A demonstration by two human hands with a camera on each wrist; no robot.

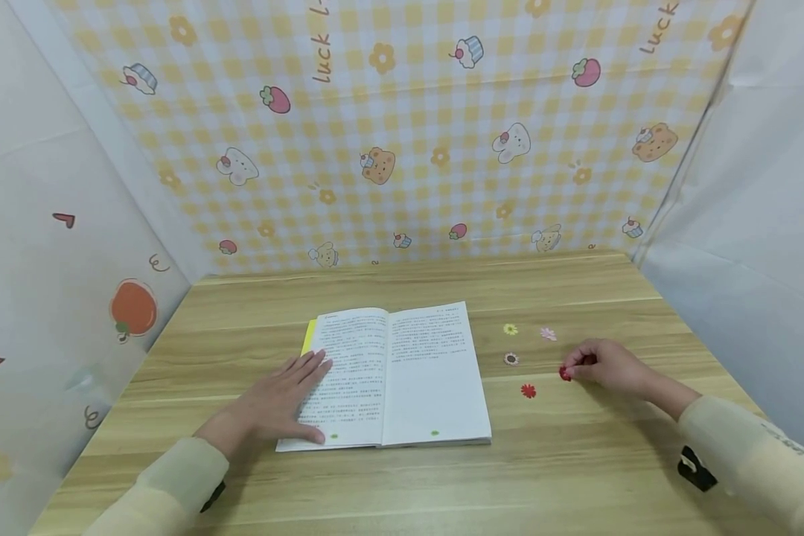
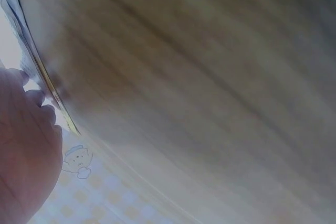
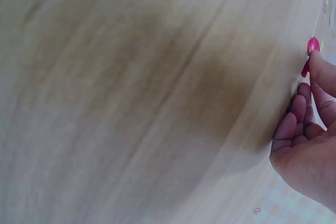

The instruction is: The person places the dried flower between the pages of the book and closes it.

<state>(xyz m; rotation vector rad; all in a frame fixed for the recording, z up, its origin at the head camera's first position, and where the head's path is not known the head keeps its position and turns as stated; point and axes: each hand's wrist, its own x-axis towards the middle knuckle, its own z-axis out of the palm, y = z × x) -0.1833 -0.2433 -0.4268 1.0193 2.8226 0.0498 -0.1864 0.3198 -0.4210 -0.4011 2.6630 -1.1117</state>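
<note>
An open book point(image 1: 435, 387) lies on the wooden table, its pages printed with small text and a yellow edge showing at the left. My left hand point(image 1: 284, 394) rests flat on the left page with its fingers spread. To the right of the book, my right hand point(image 1: 606, 366) pinches a dark red flower point(image 1: 566, 373) between thumb and fingers, low over the tabletop. The right wrist view shows the red flower point(image 3: 313, 45) at the fingertips. Nearby lie a red flower point(image 1: 528, 391), a white flower with a dark centre point(image 1: 511, 359), a yellow flower point(image 1: 511, 329) and a pink flower point(image 1: 548, 334).
The wooden table point(image 1: 429, 491) runs back to a yellow checked cloth point(image 1: 415, 201) with cartoon prints. Pale cloth walls point(image 1: 764, 246) stand on both sides. A black band point(image 1: 697, 469) shows below the right sleeve.
</note>
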